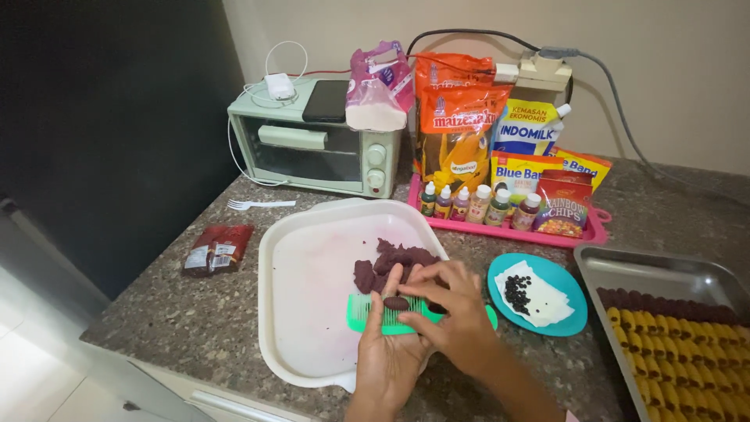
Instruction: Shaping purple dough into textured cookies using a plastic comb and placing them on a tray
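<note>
Left hand (387, 344) gripped the green plastic comb (375, 314), crosswise; small dark-purple dough oval (396, 302) lay on its teeth, right hand (453, 312) pinching it.

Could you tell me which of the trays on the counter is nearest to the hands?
The white tray: the left hand and right hand work right over it, holding a green comb. The pink tray sits farther back, and the metal tray lies off to the right.
</note>
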